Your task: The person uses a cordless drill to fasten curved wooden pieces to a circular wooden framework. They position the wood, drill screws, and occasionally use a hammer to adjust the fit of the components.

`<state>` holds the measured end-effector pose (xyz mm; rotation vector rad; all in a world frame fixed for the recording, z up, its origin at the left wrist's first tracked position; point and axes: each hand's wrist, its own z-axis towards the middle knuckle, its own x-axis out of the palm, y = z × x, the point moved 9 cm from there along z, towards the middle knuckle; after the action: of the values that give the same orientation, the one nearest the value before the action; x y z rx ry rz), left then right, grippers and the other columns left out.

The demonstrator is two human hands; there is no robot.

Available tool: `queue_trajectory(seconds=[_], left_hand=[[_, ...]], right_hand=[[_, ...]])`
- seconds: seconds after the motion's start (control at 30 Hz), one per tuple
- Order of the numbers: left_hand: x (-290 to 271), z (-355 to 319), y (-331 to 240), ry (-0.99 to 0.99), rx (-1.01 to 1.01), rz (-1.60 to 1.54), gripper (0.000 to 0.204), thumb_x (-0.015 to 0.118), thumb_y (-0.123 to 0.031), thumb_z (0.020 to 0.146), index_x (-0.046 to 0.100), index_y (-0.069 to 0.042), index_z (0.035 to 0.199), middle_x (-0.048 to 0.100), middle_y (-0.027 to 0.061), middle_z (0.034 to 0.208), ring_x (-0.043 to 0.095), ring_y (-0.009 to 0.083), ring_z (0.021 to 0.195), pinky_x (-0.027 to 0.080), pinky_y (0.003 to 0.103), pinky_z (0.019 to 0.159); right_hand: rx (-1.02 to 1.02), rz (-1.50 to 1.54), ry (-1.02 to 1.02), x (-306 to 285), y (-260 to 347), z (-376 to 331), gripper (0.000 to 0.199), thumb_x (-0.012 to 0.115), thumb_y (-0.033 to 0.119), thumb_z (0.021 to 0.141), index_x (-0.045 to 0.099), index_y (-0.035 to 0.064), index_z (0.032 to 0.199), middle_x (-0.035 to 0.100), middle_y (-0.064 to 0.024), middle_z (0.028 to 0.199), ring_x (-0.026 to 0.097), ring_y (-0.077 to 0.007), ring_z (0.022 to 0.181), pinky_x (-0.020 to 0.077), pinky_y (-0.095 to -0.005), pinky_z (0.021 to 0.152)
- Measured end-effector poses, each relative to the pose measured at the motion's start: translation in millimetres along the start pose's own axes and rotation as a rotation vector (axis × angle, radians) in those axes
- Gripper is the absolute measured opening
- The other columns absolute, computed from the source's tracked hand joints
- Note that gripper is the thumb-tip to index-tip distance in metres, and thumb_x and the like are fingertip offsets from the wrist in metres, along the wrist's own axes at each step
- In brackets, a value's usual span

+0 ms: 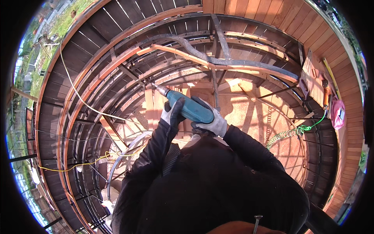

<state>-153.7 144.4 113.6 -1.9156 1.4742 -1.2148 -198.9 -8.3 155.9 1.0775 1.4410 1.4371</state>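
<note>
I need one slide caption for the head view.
Two gloved hands, left and right, grip a teal power drill above curved wooden framing.

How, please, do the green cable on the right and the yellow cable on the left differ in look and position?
The green cable is wound in a tight spring coil; the yellow cable runs as a plain, loosely sagging line. The green cable lies to the right of the drill, over orange ground; the yellow cable crosses the dark slats lower left. Both are thin and brightly coloured.

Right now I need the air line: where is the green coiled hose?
In the head view, the green coiled hose lies right of the right hand, below the pink bag.
</note>
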Motion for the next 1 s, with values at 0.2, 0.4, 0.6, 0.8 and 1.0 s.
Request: queue_trajectory(seconds=[0.2, 0.4, 0.6, 0.8, 1.0], left_hand=[[113, -130, -118, 0.452, 0.267, 0.919, 0.030, 0.058, -0.003, 0.088, 0.060, 0.006, 0.117, 0.069, 0.0106, 0.087, 0.066, 0.0137, 0.082, 0.052, 0.027, 0.076], [212, -235, -155, 1.288, 0.233, -0.231, 0.031, 0.057, 0.000, 0.088, 0.056, 0.009, 0.118, 0.066, 0.0195, 0.098, 0.067, 0.0263, 0.088, 0.054, 0.037, 0.077], [194, -244, -160, 1.467, 0.165, -0.471, 0.025, 0.057, 0.000, 0.089, 0.056, 0.006, 0.113, 0.065, 0.0180, 0.099, 0.066, 0.0261, 0.088, 0.054, 0.037, 0.077], [146, -245, -178, 1.543, 0.136, -0.552, 0.019, 0.057, 0.000, 0.090, 0.056, 0.003, 0.108, 0.063, 0.0165, 0.100, 0.065, 0.0259, 0.087, 0.053, 0.036, 0.077], [85, -193, -200, 1.268, 0.298, -0.345, 0.013, 0.057, 0.001, 0.091, 0.056, 0.000, 0.103, 0.062, 0.0149, 0.100, 0.064, 0.0258, 0.086, 0.053, 0.036, 0.077]], right_hand=[[0.147, 0.694, -0.150, -41, -28, -73, 0.074, 0.069, 0.011, 0.074, 0.038, -0.0007, 0.140, 0.061, -0.0181, 0.120, 0.065, -0.0260, 0.103, 0.0537, -0.0353, 0.087], [0.197, 0.621, -0.345, -47, -23, -112, 0.056, 0.064, 0.010, 0.076, 0.049, -0.0079, 0.127, 0.069, -0.0195, 0.099, 0.069, -0.0271, 0.089, 0.0556, -0.0337, 0.076], [0.173, 0.443, -0.412, -24, -34, -130, 0.026, 0.064, 0.013, 0.076, 0.068, -0.0039, 0.096, 0.070, -0.0155, 0.094, 0.068, -0.0222, 0.082, 0.0540, -0.0304, 0.072], [-0.043, -0.172, -0.429, 12, 14, -115, 0.027, 0.063, 0.009, 0.072, 0.070, -0.0008, 0.096, 0.070, -0.0163, 0.095, 0.069, -0.0270, 0.088, 0.0549, -0.0351, 0.075], [0.080, 0.452, -0.607, 56, -15, -113, 0.066, 0.063, 0.015, 0.075, 0.042, -0.0080, 0.133, 0.068, -0.0208, 0.103, 0.069, -0.0252, 0.094, 0.0563, -0.0314, 0.079]])
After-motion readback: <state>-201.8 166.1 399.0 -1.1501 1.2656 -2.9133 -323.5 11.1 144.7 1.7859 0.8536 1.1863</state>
